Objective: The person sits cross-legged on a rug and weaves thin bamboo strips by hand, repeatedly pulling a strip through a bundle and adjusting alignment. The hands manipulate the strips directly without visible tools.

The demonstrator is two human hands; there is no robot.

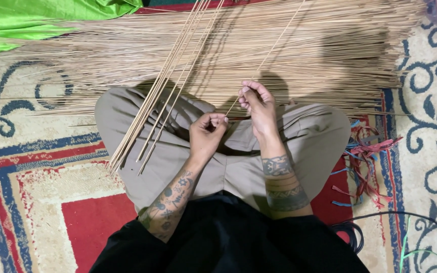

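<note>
Patterned carpet (41, 197) lies under a person sitting cross-legged, with a wide heap of thin sticks (289, 55) ahead and a small bundle (153, 106) across the left knee. Right hand (257, 103) pinches a single stick (271, 48) at its lower end; left hand (207, 132) is curled closed just beside it. One stick is seemingly being sorted out; it next needs a steady grip along its length.

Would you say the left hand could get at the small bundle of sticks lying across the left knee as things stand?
Probably yes. The left hand sits just beside the bundle of sticks resting on the beige trousers, with nothing between them. It does pinch the end of a single stick with the right hand, so it would have to let go first.
</note>
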